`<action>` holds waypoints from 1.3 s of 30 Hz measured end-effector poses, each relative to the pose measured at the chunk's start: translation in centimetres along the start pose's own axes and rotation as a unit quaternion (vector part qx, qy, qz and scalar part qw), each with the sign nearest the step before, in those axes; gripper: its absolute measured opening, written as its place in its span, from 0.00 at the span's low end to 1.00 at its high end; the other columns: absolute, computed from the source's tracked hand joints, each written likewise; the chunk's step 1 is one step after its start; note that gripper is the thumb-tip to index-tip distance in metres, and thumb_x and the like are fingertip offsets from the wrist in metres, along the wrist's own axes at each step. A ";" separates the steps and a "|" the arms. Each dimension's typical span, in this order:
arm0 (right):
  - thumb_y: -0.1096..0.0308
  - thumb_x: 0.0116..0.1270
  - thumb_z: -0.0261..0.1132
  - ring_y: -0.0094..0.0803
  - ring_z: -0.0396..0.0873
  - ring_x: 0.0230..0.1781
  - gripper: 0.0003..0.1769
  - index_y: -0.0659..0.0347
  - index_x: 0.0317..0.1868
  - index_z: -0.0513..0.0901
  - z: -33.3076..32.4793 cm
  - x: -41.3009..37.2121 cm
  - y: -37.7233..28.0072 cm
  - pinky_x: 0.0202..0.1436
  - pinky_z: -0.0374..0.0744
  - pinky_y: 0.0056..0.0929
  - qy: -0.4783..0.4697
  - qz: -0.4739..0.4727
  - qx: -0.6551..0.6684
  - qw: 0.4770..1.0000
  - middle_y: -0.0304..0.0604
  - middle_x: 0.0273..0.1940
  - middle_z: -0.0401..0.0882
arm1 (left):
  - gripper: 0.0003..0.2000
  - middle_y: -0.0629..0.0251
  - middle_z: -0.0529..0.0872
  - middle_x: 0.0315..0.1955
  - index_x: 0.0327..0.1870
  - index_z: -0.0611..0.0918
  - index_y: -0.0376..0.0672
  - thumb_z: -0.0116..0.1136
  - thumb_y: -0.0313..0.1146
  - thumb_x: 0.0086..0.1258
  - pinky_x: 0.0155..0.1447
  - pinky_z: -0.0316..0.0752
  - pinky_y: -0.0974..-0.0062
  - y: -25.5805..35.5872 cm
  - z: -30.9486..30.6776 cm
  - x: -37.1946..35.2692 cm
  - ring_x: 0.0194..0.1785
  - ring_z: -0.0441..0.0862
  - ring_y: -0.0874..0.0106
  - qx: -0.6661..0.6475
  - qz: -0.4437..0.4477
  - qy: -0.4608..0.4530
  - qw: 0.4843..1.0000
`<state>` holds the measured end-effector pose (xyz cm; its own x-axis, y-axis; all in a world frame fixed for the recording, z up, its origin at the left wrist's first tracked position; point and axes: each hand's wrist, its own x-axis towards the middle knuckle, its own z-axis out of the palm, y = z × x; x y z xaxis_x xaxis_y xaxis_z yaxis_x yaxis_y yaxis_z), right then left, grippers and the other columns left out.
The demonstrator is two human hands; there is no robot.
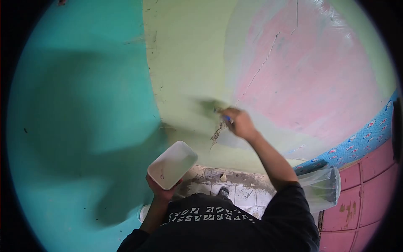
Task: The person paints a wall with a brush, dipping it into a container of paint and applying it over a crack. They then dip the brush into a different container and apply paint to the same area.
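My left hand [161,189] holds a white rectangular tub [173,165] from below, its inside pale and nearly bare-looking with a few reddish marks. With my right hand [238,122] I grip a brush [212,107] by its blue handle; its bristle end is blurred and lies near the pale green wall [189,63]. Just below my right hand a damaged, crumbling patch [216,133] shows in the wall. A crack runs up from there across the pink-tinted area [289,71].
Turquoise wall [84,126] fills the left side. Low on the right are a clear plastic container [321,189], a blue patterned strip [352,140] and pink tiles [348,206]. A shoe [223,191] stands on white floor tiles [245,196]. Part of a whitish container [143,213] shows by my left forearm.
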<state>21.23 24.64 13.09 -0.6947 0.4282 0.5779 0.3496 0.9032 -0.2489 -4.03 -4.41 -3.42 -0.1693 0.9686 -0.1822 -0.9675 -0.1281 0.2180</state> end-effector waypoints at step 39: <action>0.79 0.62 0.71 0.49 0.88 0.46 0.15 0.57 0.49 0.87 -7.1 3.3 -2.9 0.46 0.87 0.40 0.222 -0.019 -0.087 0.971 0.47 0.49 0.88 | 0.38 0.56 0.74 0.72 0.75 0.73 0.55 0.44 0.70 0.71 0.57 0.80 0.27 -0.8 -0.5 -0.3 0.71 0.73 0.38 0.022 -0.027 0.018 0.999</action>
<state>22.43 23.26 21.23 -0.3826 0.3058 0.8718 0.4569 0.8828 -0.1092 -3.30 -4.74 -4.03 -0.1250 0.9652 -0.2299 -0.9662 -0.0658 0.2493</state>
